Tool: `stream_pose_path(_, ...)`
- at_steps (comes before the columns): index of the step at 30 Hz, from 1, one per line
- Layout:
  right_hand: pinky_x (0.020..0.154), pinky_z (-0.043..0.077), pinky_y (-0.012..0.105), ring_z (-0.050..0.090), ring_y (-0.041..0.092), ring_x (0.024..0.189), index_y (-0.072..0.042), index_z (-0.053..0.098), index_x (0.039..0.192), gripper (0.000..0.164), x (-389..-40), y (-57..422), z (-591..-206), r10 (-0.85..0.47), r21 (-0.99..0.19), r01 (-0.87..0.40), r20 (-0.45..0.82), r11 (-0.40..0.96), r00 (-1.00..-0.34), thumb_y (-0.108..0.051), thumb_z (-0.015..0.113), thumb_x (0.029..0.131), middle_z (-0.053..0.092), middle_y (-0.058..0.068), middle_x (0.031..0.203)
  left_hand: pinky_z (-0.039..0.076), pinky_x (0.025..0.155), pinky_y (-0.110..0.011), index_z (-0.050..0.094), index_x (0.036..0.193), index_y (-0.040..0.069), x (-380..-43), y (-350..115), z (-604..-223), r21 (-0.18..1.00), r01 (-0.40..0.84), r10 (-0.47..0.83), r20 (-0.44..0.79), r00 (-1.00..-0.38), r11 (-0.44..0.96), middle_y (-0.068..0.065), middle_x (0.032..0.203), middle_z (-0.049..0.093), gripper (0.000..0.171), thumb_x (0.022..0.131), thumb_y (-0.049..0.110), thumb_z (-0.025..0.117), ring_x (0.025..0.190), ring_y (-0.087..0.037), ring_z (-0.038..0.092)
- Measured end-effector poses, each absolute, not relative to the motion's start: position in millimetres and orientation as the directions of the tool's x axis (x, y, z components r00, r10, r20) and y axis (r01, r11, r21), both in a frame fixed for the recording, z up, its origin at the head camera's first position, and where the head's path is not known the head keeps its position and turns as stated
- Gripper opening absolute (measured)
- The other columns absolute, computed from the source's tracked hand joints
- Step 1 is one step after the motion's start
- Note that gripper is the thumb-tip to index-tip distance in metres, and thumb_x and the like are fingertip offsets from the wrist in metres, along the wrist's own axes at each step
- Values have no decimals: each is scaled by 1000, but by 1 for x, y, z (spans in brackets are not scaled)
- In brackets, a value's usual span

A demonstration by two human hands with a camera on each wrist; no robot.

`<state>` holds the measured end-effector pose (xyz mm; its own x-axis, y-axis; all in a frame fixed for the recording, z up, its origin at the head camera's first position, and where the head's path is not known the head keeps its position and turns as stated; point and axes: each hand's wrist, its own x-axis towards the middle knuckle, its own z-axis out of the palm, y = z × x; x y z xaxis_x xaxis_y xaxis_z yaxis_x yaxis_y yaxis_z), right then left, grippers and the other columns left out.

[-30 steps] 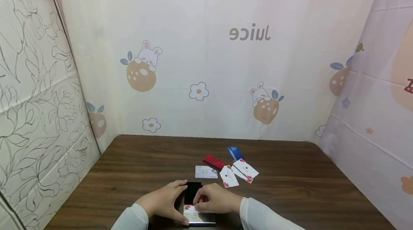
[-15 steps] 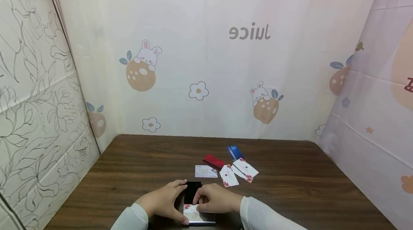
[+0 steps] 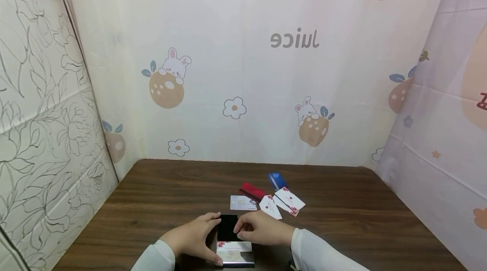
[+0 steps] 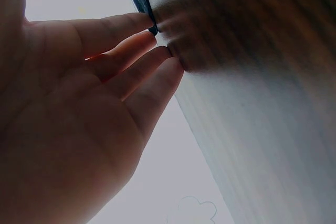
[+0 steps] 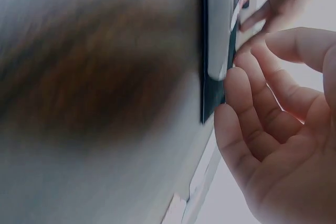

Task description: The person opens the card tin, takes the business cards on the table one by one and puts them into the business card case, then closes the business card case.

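Note:
In the head view a flat metal card case (image 3: 243, 259) lies unfolded at the table's near edge, its black inner lid (image 3: 227, 228) pointing away. A white card with red flowers (image 3: 239, 246) sits in the case's near half. My left hand (image 3: 194, 236) lies along the left side; its thumb touches the near corner and its straight fingers (image 4: 157, 85) touch the lid's far left edge. Over the lid's right side is my right hand (image 3: 263, 228), its fingers loosely bent. Nothing shows between them, though the right wrist view has them close beside the case's edge (image 5: 210, 98).
Several loose cards lie beyond the case on the brown table (image 3: 171, 190): a silver card (image 3: 243, 203), a red card (image 3: 252, 191), a blue card (image 3: 277, 181) and white floral cards (image 3: 291, 199). A printed curtain (image 3: 236, 64) hangs behind the table.
My right hand has moved off the floral card in the case, up and to the right, uncovering more of the card. It now overlaps a loose white card's near edge. My left hand stays put.

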<state>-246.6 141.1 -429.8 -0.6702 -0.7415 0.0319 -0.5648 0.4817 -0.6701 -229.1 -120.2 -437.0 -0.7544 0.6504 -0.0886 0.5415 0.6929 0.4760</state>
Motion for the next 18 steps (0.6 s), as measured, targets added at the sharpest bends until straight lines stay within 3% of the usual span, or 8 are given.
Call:
stream_pose_path(7,70,51,23,56,1,76,-12,73,103,10,-254,165,-426,-692,-654,-547,50,522,-720,-16,66,97,66,-15,90,44,105,-47,50,144,-1,-228,-120,-438,471,530,638,-94,-765,705,-13,155,38,104,71,65,82,136,-30,43)
stream_pose_path(18,65,49,24,55,4,73,-12,73,101,8,-265,203,-430,-596,-607,-509,72,610,-800,-15,68,96,63,-13,83,43,105,-47,49,144,-3,-228,-121,-437,466,552,655,-82,-751,692,-14,155,38,100,73,58,84,136,-32,43)
